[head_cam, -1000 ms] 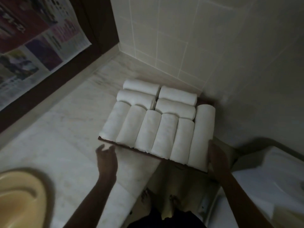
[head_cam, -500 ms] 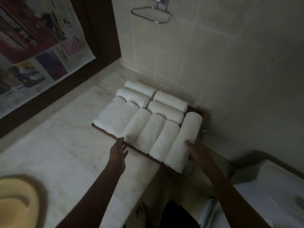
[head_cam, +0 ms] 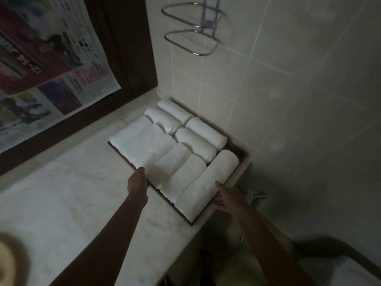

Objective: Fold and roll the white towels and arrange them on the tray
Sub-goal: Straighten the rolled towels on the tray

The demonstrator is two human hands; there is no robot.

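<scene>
A pale marble counter point(head_cam: 61, 203) fills the near left. On the far left a printed newspaper sheet point(head_cam: 41, 69) hangs over a dark wooden frame point(head_cam: 127, 48). A chrome wire rack point(head_cam: 191, 34) is mounted high on the beige tiled wall point(head_cam: 288, 100). A small metal fitting point(head_cam: 258, 196) juts out just beyond the counter's right end. A blurred yellowish basin point(head_cam: 8, 265) sits at the near left corner.
</scene>
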